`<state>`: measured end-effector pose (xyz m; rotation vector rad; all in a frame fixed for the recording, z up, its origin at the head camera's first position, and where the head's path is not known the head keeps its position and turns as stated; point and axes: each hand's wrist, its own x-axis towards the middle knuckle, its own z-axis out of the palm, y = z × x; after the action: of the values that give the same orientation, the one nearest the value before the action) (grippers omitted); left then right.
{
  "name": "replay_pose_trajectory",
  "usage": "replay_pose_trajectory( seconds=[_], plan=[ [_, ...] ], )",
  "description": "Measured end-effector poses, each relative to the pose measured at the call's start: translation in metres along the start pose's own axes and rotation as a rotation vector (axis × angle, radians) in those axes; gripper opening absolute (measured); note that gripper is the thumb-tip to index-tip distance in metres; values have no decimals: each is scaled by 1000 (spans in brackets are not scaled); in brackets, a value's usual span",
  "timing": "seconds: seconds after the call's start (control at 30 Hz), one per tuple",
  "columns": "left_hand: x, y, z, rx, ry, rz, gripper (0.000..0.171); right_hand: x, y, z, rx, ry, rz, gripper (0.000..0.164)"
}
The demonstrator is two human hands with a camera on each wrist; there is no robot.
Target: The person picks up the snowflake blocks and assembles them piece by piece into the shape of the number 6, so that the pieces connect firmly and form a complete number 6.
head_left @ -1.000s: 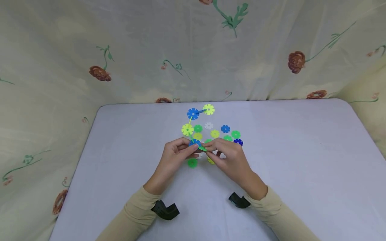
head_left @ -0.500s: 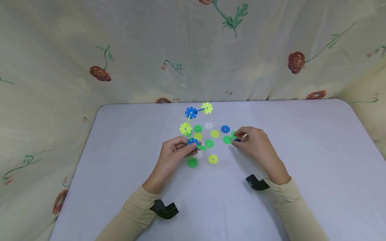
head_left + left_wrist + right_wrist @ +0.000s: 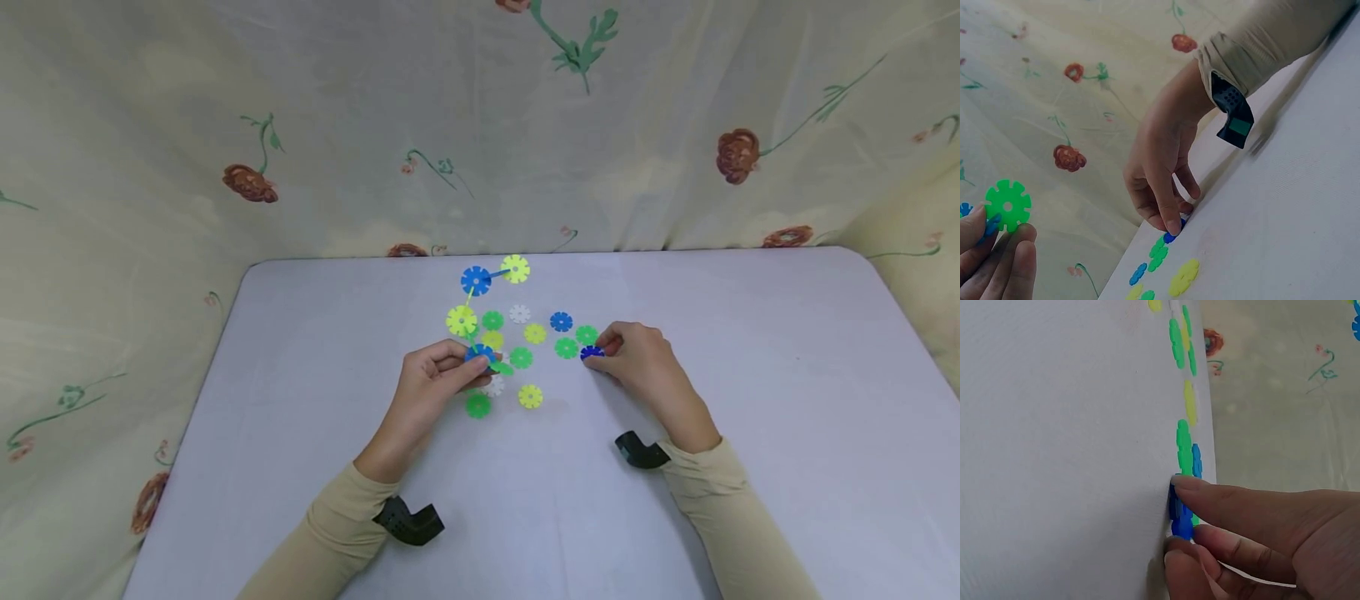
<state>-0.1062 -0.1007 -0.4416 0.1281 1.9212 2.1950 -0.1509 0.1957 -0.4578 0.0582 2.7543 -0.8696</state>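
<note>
My left hand (image 3: 427, 379) pinches a blue notched disc (image 3: 478, 355), part of a chain of linked plastic snap discs that rises away from it. The chain runs through a yellow disc (image 3: 454, 320) and a blue disc (image 3: 468, 275) to a yellow disc (image 3: 509, 262) at its far end. A green disc (image 3: 1019, 205) is attached at the near end, beside the left fingers. On the right, my right hand (image 3: 651, 373) pinches a dark blue disc (image 3: 1182, 528) between thumb and fingertips, at the table surface. Its other fingers are curled in.
Loose discs lie between the hands on the white table (image 3: 750, 375): green (image 3: 566, 342), blue (image 3: 561, 315), yellow (image 3: 529, 389), white (image 3: 519, 307) and several others. A flower-printed curtain (image 3: 600, 167) hangs behind the table. Black devices (image 3: 408, 525) are strapped at both wrists.
The right hand has left the chain's near end and moved right to the dark blue disc, its fingers now at it. The left hand and chain have shifted slightly left.
</note>
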Motion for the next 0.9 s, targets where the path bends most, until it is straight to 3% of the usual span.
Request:
replay_pose_trajectory(
  seconds=[0.33,0.73,0.9],
  plan=[
    [-1,2,1,-6,6,-13,12,-1,1,-3,51,-24,-3,34],
    [-1,1,1,-9,-1,4,10,12,1,5,19,37,-58,36],
    [-1,0,1,-1,9,2,10,16,2,7,66,41,-56,32]
  ],
)
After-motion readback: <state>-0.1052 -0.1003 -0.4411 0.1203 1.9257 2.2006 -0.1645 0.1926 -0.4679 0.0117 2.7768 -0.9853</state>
